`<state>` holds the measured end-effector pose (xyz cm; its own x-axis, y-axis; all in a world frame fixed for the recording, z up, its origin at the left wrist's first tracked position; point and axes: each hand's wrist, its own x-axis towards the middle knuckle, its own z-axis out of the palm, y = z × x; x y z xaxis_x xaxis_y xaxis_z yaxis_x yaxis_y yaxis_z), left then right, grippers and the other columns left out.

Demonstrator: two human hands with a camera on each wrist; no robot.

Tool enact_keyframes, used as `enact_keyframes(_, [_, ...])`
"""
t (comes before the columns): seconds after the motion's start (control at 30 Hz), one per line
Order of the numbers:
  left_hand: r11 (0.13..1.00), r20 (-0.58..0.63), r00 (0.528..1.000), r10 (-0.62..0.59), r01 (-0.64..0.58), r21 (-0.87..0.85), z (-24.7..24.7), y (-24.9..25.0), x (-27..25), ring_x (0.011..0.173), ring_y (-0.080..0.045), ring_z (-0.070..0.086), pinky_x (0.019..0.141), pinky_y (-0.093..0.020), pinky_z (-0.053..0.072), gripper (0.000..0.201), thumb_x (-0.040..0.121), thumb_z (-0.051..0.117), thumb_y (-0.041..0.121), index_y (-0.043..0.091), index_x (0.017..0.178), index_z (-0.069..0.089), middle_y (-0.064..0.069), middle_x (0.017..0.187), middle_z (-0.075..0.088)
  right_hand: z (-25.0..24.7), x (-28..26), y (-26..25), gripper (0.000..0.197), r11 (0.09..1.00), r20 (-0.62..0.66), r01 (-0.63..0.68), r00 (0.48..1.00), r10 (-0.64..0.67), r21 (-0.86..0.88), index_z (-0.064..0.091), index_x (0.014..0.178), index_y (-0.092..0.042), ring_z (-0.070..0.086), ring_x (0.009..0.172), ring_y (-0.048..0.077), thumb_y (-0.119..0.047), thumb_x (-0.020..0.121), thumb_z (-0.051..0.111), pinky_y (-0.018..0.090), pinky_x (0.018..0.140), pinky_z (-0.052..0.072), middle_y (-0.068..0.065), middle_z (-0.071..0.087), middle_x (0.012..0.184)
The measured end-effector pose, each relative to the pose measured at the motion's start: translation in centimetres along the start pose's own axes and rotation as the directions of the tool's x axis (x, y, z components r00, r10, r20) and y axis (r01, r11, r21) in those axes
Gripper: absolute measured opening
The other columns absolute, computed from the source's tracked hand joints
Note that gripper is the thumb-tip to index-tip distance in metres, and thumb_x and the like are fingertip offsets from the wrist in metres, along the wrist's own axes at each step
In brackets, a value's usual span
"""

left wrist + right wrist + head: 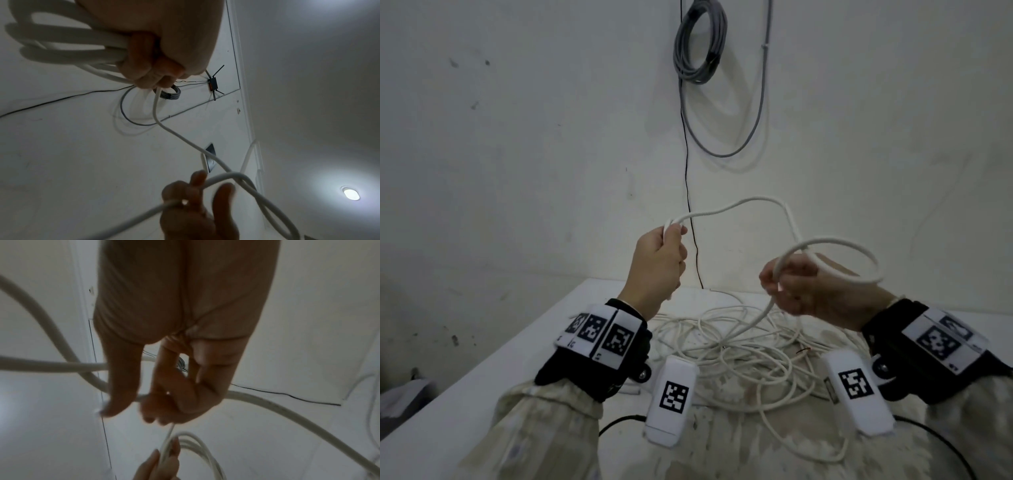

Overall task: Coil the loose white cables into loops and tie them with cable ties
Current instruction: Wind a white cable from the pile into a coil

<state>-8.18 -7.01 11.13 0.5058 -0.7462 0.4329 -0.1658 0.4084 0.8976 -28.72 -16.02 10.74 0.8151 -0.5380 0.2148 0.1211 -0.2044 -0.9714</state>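
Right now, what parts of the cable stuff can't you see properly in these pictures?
- Head view: the left hand closes over the coil, so its loops cannot be counted.
- Left wrist view: the coiled loops are blurred and close, the count unclear.
- Head view: the tangled pile on the table is partly hidden by the wrist cameras; its ends cannot be found.
- Right wrist view: the right hand is motion-blurred.
- No cable tie can be made out.

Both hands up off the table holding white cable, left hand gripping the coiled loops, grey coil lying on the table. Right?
Not quite: the grey coil hangs on the wall, per the head view. The rest holds: left hand grips the loops, right hand holds white cable.
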Motion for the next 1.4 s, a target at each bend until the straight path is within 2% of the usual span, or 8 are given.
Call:
enact_keyframes(0.1, [1.0, 0.021, 1.0, -0.011, 0.011, 0.009, -0.6, -0.3, 0.1, 0.035, -0.005, 0.021, 0.034, -0.014, 0.017, 0.027, 0.101, 0.037, 0.025, 0.005, 0.1, 0.054, 0.013, 0.044, 0.033, -1.7, 1.3, -2.1, 0.011, 0.921, -0.094, 0.09, 0.986, -0.135, -0.379, 0.071, 0.085, 0.0, 0.061, 0.068, 0.007, -0.01, 0.08, 0.069, 0.018, 0.058, 0.047, 0.004, 0.068, 0.083])
enact_keyframes(0.27, [0.999, 0.043, 0.998, 0.042, -0.042, 0.007, -1.8, 0.9, 1.1, 0.038, -0.006, 0.019, 0.034, -0.014, 0.016, 0.027, 0.101, 0.036, 0.025, 0.007, 0.094, 0.055, 0.011, 0.048, 0.03, -4.8, 5.7, -9.4, 0.014, 0.175, 0.058, 0.15, 0.894, -0.444, -0.973, 0.07, 0.067, 0.008, 0.068, 0.066, 0.033, -0.003, 0.069, 0.078, 0.042, 0.063, 0.053, 0.022, 0.068, 0.069])
enact_keyframes(0.53, [0.996, 0.021, 0.996, 0.082, -0.083, 0.038, -3.8, 2.1, 2.8, 0.035, -0.004, 0.02, 0.033, -0.013, 0.017, 0.032, 0.102, 0.033, 0.025, 0.007, 0.082, 0.05, 0.008, 0.052, 0.035, -5.7, 9.1, -13.9, 0.016, -0.304, 0.319, 0.097, 0.317, -0.893, -0.948, 0.067, 0.071, 0.004, 0.061, 0.057, 0.033, -0.005, 0.083, 0.062, 0.036, 0.049, 0.049, 0.021, 0.065, 0.082])
enact_keyframes(0.67, [0.996, 0.052, 0.997, 0.054, -0.057, 0.073, -3.7, 1.2, 2.5, 0.036, -0.006, 0.017, 0.034, -0.013, 0.016, 0.033, 0.102, 0.033, 0.026, 0.01, 0.074, 0.041, 0.013, 0.045, 0.028, -6.4, 10.6, -5.1, 0.04, -0.149, 0.196, 0.16, 0.942, -0.273, -0.976, 0.059, 0.124, -0.007, 0.059, 0.11, 0.029, 0.006, 0.086, 0.055, 0.039, 0.089, 0.05, 0.018, 0.031, 0.149])
enact_keyframes(0.73, [0.995, 0.06, 0.998, 0.037, -0.042, 0.092, -3.8, 0.7, 2.3, 0.036, -0.006, 0.017, 0.034, -0.013, 0.017, 0.031, 0.102, 0.034, 0.023, 0.01, 0.075, 0.043, 0.011, 0.047, 0.025, -7.3, 10.2, -1.6, 0.048, -0.165, 0.057, 0.059, 0.998, 0.014, -0.984, 0.05, 0.134, -0.013, 0.047, 0.127, 0.025, 0.006, 0.09, 0.049, 0.034, 0.102, 0.04, 0.009, 0.007, 0.158])
enact_keyframes(1.1, [0.982, 0.384, 0.923, -0.028, -0.046, 0.182, -4.1, 1.6, 0.0, 0.037, -0.004, 0.016, 0.035, -0.013, 0.016, 0.029, 0.1, 0.037, 0.02, 0.001, 0.089, 0.055, 0.009, 0.048, 0.022, -0.4, 6.9, -0.4, 0.055, 0.686, 0.124, -0.116, 0.949, 0.29, -0.719, 0.033, 0.141, -0.019, 0.054, 0.116, 0.012, -0.011, 0.093, 0.056, 0.025, 0.093, 0.041, 0.0, 0.056, 0.129])
enact_keyframes(1.27, [0.987, 0.393, 0.915, -0.094, 0.035, 0.156, -5.6, 1.9, -0.3, 0.037, -0.005, 0.015, 0.037, -0.013, 0.013, 0.029, 0.098, 0.043, 0.029, 0.014, 0.076, 0.055, 0.008, 0.049, 0.021, -0.4, 7.5, -0.2, 0.016, 0.695, -0.109, 0.038, 0.98, -0.166, -0.718, 0.068, 0.092, -0.012, 0.067, 0.064, 0.011, -0.003, 0.092, 0.054, 0.029, 0.066, 0.055, 0.0, 0.068, 0.074])
enact_keyframes(1.4, [0.966, 0.483, 0.843, -0.237, 0.256, 0.029, -6.2, 1.6, -0.7, 0.03, -0.003, 0.016, 0.031, -0.011, 0.015, 0.027, 0.08, 0.046, 0.042, 0.019, 0.068, 0.047, 0.011, 0.04, 0.023, -1.4, 7.9, -1.0, 0.012, 0.284, -0.049, 0.342, 0.559, -0.828, -0.896, 0.073, 0.091, 0.001, 0.065, 0.057, 0.019, 0.0, 0.082, 0.064, 0.027, 0.06, 0.056, 0.014, 0.072, 0.07])
